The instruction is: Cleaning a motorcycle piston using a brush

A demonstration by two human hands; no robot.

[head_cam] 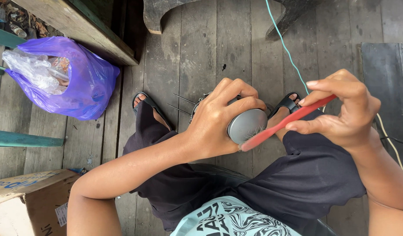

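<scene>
My left hand is wrapped around a round grey metal part with thin metal pins sticking out on its far side. My right hand pinches a red toothbrush by its handle. The brush's bristle end touches the flat grey face of the part. Both hands hover over my lap, above dark shorts and sandalled feet.
A purple plastic bag with clear wrappers lies on the wooden plank floor at the left. A cardboard box sits at the lower left. A thin green cord runs down from the top. A dark board lies at the right.
</scene>
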